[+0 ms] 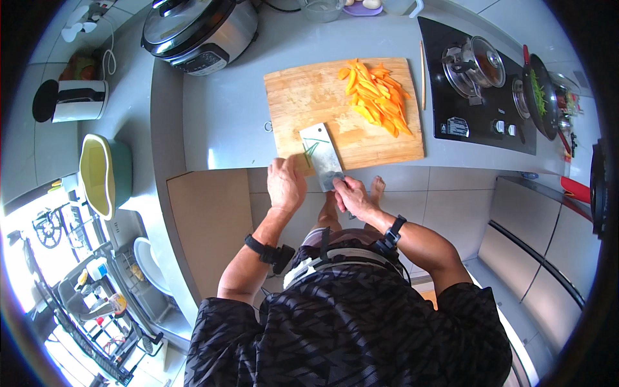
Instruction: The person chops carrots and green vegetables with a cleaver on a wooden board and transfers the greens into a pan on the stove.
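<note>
My right hand (355, 196) grips the handle of a cleaver (321, 152), whose broad metal blade reaches over the front left part of a wooden cutting board (300, 101). A few thin green vegetable strips (311, 147) lie on and beside the blade. My left hand (287, 184) is at the board's front left corner, left of the blade, with its fingers bent; whether anything is under them is hidden. Orange sliced pieces, apparently carrot (377, 94), form a heap on the right side of the board.
A black cooktop (478, 118) on the right carries a glass-lidded pot (483, 63) and a pan (541, 96) with green shreds. One wooden chopstick (422, 75) lies between board and cooktop. An electric cooker (200, 36) stands back left; a green and yellow bin (104, 169) is further left.
</note>
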Demonstrator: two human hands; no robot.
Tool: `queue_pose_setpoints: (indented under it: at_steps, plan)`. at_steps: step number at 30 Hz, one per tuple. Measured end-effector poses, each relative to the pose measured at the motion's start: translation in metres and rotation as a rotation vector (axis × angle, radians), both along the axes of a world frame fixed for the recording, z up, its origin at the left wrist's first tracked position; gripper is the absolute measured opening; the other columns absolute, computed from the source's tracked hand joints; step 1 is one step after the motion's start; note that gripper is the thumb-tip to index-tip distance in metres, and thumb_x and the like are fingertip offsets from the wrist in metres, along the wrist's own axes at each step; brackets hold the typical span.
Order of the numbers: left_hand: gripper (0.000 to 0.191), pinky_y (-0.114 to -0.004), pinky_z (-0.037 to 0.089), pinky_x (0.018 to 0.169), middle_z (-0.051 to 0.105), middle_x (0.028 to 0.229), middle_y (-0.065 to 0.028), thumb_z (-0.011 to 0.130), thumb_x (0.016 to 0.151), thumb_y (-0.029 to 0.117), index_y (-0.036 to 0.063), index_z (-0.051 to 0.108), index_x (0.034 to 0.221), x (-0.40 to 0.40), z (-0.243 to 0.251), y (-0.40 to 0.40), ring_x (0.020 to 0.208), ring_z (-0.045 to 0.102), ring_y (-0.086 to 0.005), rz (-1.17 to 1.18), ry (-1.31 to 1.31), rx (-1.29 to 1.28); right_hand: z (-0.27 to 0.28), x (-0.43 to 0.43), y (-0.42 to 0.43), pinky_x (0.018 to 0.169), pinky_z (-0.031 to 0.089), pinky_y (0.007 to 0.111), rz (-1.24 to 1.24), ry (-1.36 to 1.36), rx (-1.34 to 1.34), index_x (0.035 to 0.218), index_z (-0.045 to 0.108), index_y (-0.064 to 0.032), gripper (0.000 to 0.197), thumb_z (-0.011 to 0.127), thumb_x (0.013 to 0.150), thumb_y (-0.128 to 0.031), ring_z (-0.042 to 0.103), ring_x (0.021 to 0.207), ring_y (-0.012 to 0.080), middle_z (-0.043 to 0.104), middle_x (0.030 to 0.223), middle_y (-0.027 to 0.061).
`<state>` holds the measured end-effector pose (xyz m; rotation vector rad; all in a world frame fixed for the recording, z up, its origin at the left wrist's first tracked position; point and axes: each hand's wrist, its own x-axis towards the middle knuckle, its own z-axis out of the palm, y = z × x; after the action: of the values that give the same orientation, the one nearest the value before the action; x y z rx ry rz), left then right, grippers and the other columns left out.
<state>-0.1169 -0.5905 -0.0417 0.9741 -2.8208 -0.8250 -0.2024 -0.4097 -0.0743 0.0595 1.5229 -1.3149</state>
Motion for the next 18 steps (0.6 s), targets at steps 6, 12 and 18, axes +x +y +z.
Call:
queue_pose_setpoints:
  at_steps: [6, 12, 18]
  plan:
    - [0.047, -0.048, 0.047, 0.09, 0.058, 0.111, -0.0229, 0.051, 0.081, -0.002, -0.0029, 0.055, 0.127, -0.008, 0.002, 0.028, 0.104, 0.055, -0.0428, -0.051, 0.082, 0.168, 0.0, 0.001, 0.003, 0.037, 0.035, 0.027, 0.028, 0.027, 0.006, 0.084, 0.055, -0.0017, 0.028, 0.054, 0.1, -0.025, 0.045, 0.039, 0.0108, 0.051, 0.053, 0.003]
    - [0.051, -0.047, 0.047, 0.091, 0.055, 0.116, -0.0246, 0.053, 0.079, -0.002, -0.0008, 0.054, 0.13, -0.015, 0.002, 0.019, 0.107, 0.053, -0.0429, 0.096, 0.13, 0.118, 0.001, 0.0, 0.003, 0.039, 0.035, 0.027, 0.045, 0.034, -0.005, 0.082, 0.053, -0.003, 0.03, 0.053, 0.101, -0.026, 0.045, 0.04, 0.0128, 0.052, 0.054, 0.0043]
    - [0.047, -0.047, 0.05, 0.088, 0.055, 0.119, -0.0216, 0.052, 0.082, 0.0, 0.0026, 0.055, 0.129, -0.017, -0.006, 0.032, 0.108, 0.054, -0.0414, -0.014, 0.113, 0.132, 0.003, 0.0, 0.002, 0.04, 0.036, 0.027, 0.029, 0.001, -0.005, 0.083, 0.054, -0.0028, 0.03, 0.053, 0.101, -0.026, 0.045, 0.04, 0.0129, 0.052, 0.054, 0.0043]
